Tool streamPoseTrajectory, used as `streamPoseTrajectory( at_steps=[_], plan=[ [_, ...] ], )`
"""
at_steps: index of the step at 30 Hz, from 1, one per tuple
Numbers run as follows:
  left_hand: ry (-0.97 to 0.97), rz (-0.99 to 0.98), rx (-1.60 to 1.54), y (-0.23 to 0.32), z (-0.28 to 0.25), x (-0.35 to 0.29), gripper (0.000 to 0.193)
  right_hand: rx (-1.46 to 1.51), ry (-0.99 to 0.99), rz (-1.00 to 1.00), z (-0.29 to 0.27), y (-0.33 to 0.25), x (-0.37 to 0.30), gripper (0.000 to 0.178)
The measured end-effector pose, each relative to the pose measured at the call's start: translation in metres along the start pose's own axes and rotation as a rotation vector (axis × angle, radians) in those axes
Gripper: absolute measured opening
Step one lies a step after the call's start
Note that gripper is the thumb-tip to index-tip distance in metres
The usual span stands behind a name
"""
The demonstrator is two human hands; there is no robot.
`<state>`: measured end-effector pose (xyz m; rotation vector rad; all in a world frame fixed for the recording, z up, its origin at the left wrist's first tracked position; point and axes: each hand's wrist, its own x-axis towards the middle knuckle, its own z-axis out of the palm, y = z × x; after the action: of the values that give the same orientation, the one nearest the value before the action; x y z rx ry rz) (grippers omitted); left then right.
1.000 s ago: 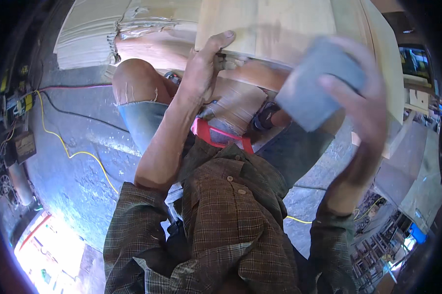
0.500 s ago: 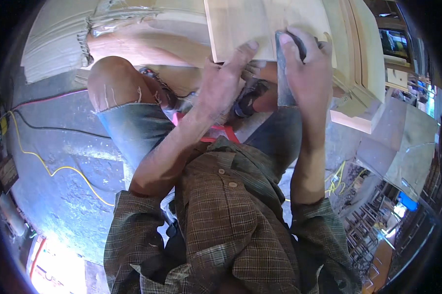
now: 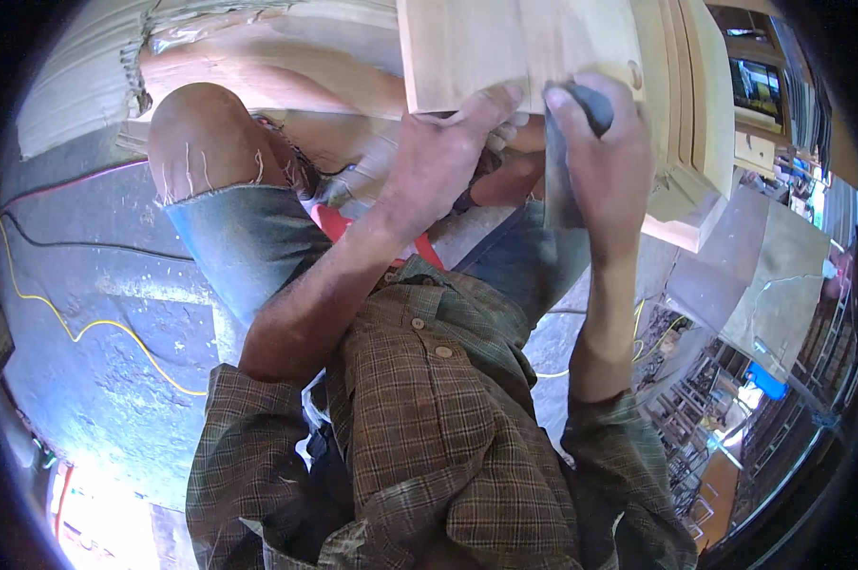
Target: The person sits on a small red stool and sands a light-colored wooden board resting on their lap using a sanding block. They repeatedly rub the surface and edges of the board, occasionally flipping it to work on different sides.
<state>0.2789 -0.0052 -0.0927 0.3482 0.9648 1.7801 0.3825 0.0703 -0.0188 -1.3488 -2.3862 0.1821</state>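
A pale wooden panel (image 3: 476,47) lies in front of me at the top of the view, its near edge facing my body. My left hand (image 3: 438,166) is closed on that near edge, thumb on the top face and the other fingers partly hidden underneath. My right hand (image 3: 617,166) grips a grey strip of sandpaper (image 3: 562,185) at the panel's near right corner. The strip's upper end curls under my fingers, and its lower part hangs past the edge toward me. My fingertips are partly hidden behind it.
More wooden frames (image 3: 690,104) sit right of the panel. Torn cardboard (image 3: 77,85) lies far left. A yellow cord (image 3: 120,326) and a dark cable (image 3: 96,249) cross the floor at left. Metal racks (image 3: 700,432) stand at lower right. My bent knees flank the work.
My right hand with the sandpaper has slid a little toward me over the panel's edge. My left hand keeps its hold on the panel, and the whole view has shifted slightly.
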Motion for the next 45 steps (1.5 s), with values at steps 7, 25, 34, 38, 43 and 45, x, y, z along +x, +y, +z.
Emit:
streamPoseTrajectory(
  at_steps=[7, 25, 34, 38, 43, 45],
  plan=[
    [0.033, -0.036, -0.042, -0.003, 0.000, 0.002, 0.020, 0.203, -0.079, 0.081, 0.000, 0.005, 0.006, 0.039],
    [0.020, 0.044, -0.106, -0.002, 0.003, 0.003, 0.016, 0.116, -0.030, -0.005, 0.002, 0.008, 0.003, 0.062],
    [0.027, -0.038, 0.033, -0.001, 0.001, 0.002, 0.023, 0.163, -0.113, 0.063, -0.005, -0.005, 0.012, 0.062],
    [-0.024, -0.055, -0.089, 0.000, 0.003, 0.003, 0.027, 0.019, -0.153, 0.157, -0.004, -0.010, 0.024, 0.062],
    [-0.029, 0.000, -0.097, 0.002, 0.001, 0.002, 0.024, 0.168, -0.125, 0.052, -0.002, -0.006, 0.012, 0.061],
    [-0.006, -0.020, -0.060, 0.002, 0.002, 0.001, 0.023, 0.119, -0.045, -0.014, 0.000, -0.006, 0.015, 0.060]
  ],
)
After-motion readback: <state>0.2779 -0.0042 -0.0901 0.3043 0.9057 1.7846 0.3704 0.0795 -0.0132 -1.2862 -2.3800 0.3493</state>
